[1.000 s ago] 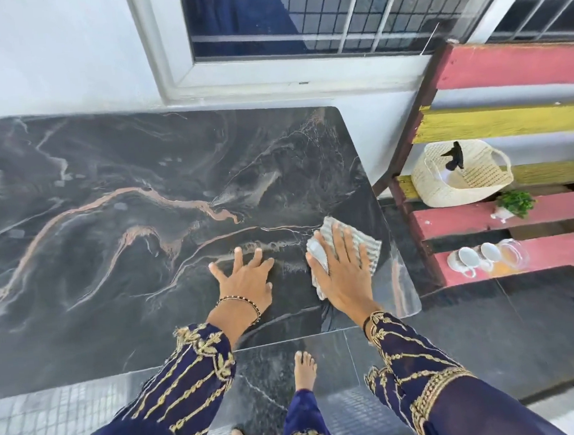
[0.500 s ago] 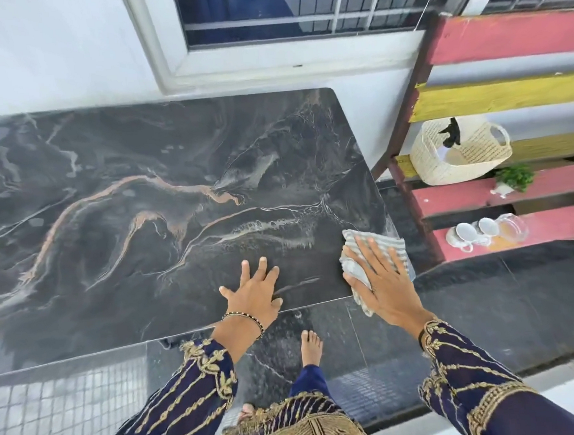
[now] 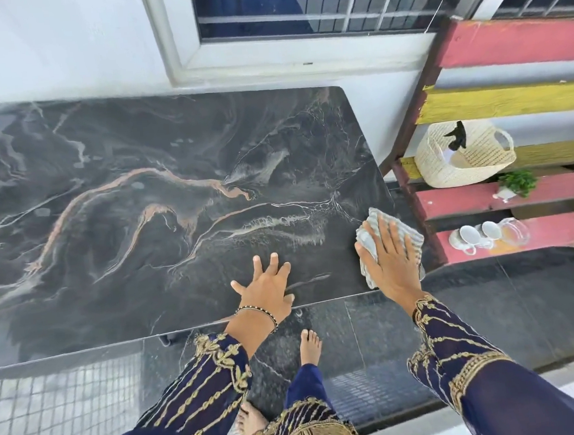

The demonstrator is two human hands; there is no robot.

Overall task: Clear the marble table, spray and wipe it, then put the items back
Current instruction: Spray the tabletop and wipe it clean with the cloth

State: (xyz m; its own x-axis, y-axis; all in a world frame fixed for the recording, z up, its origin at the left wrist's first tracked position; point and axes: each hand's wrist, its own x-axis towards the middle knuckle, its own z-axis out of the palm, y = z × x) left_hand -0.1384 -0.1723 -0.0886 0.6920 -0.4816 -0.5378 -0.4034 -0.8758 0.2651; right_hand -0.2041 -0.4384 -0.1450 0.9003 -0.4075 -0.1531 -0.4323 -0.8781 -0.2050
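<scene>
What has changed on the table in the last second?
The right hand slid the striped cloth rightwards, away from the left hand, to the marble table's right edge. The left hand stayed flat near the front edge, and the right hand kept pressing the cloth; nothing was taken hold of or let go.

Your right hand (image 3: 391, 267) presses flat on the striped cloth (image 3: 378, 214) at the table's (image 3: 145, 262) four o'clock corner. Your left hand (image 3: 267, 287) lies flat on the table at six o'clock.

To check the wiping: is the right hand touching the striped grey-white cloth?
Touching. The head view shows the right hand flat on the striped grey-white cloth on the dark marble table.
</scene>
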